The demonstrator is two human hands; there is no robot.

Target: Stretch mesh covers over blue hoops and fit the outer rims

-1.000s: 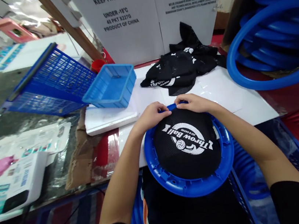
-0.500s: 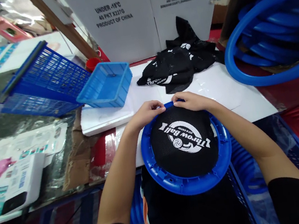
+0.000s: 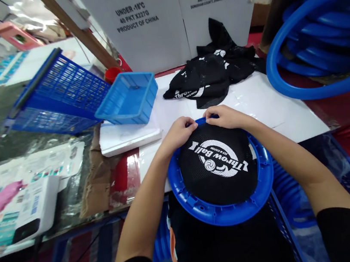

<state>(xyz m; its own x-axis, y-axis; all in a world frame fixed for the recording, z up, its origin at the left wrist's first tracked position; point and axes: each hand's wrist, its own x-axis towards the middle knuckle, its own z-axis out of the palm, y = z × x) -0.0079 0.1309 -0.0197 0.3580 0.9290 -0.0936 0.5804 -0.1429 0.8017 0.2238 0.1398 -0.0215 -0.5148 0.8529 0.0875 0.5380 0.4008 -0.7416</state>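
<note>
The white worktop (image 3: 265, 105) carries the work at its near edge. A stack of blue hoops (image 3: 318, 41) stands at the right end, and a tilted dark-blue crate (image 3: 59, 95) and a light-blue tray (image 3: 128, 98) sit at the far-left corner. A loose pile of black mesh nets (image 3: 216, 77) lies at the far edge, against the white cartons (image 3: 174, 14).

The blue ring (image 3: 225, 212) rests half on, half off the near edge of the worktop, tilted toward the person. A black net (image 3: 218, 164) printed "Throw Ball" covers its opening.

Step in hand, as judged: seating the net's border onto the ring at its far rim. The left hand (image 3: 177, 134) and right hand (image 3: 227, 117) meet there, nearly touching. The fingers of both are curled together, pinching the net edge against the rim.

The next move would call for firm downward pressure at the rim while keeping the net taut, then working outward along both sides; the near rim appears already seated.

Compared with half a second earlier, both hands keep the same pinch at the far rim. The ring sits slightly rightward in view and the print has turned a little; the other items have not changed place.
</note>
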